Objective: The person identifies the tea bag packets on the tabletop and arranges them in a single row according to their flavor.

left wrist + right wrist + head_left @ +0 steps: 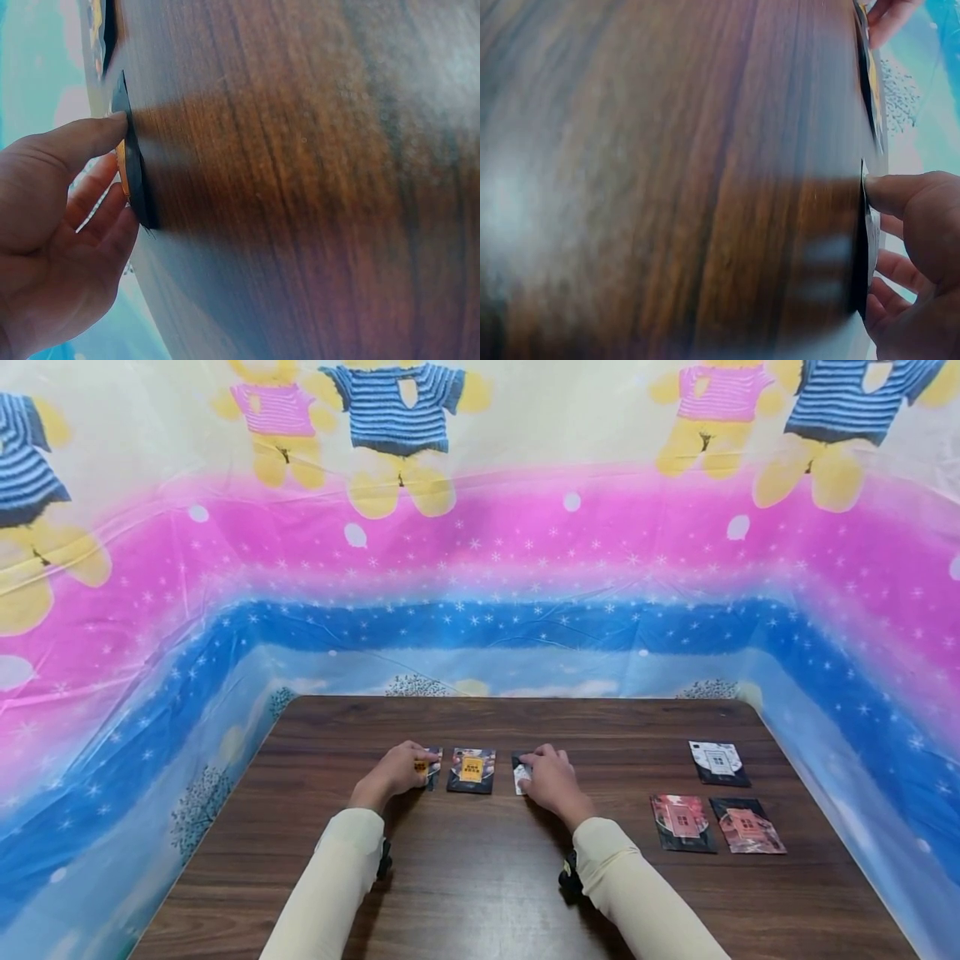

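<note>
My left hand [397,772] holds a small flat sachet with an orange label [434,772] at the left of the row, its thumb and fingers at the sachet's edges. In the left wrist view this sachet [135,176] lies against the tabletop. A second orange-labelled sachet [471,770] lies flat between the two hands, touched by neither. On the right, my right hand [553,781] grips a black-and-white sachet [519,775], covering most of it. Thumb and fingers meet that sachet [869,240] at its edges in the right wrist view.
On the right of the brown wooden table [472,877] lie a black-and-white sachet [720,763] and, nearer, two red-toned sachets [682,822]. A printed cloth curtain [480,552] with bear figures stands around the back and sides of the table.
</note>
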A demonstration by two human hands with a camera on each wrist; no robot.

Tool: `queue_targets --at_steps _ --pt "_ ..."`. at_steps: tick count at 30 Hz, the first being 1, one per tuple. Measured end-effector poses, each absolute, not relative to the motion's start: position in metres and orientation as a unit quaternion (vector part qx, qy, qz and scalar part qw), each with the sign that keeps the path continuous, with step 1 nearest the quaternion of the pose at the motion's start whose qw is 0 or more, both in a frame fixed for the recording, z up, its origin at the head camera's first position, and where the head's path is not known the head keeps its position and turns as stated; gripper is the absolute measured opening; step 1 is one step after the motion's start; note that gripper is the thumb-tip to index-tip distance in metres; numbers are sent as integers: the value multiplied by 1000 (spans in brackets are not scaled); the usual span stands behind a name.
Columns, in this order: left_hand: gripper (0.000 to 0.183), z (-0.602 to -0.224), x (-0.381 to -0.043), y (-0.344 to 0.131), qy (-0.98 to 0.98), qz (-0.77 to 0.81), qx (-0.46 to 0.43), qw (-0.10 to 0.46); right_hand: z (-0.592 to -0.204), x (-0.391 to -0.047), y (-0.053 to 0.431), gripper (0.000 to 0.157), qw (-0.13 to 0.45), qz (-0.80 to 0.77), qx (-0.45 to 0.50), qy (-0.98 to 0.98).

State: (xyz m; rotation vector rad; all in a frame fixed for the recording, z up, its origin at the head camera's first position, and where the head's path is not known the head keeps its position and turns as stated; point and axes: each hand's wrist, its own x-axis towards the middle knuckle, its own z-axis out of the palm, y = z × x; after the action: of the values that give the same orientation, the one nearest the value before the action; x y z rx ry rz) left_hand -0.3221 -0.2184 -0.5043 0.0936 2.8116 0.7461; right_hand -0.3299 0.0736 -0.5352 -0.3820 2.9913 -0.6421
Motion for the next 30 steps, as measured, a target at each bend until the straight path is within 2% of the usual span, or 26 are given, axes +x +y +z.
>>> queue_targets --at_steps 30 --pt "42 -505 -321 -216 961 249 31 114 -534 -322 50 46 16 -187 -135 973"
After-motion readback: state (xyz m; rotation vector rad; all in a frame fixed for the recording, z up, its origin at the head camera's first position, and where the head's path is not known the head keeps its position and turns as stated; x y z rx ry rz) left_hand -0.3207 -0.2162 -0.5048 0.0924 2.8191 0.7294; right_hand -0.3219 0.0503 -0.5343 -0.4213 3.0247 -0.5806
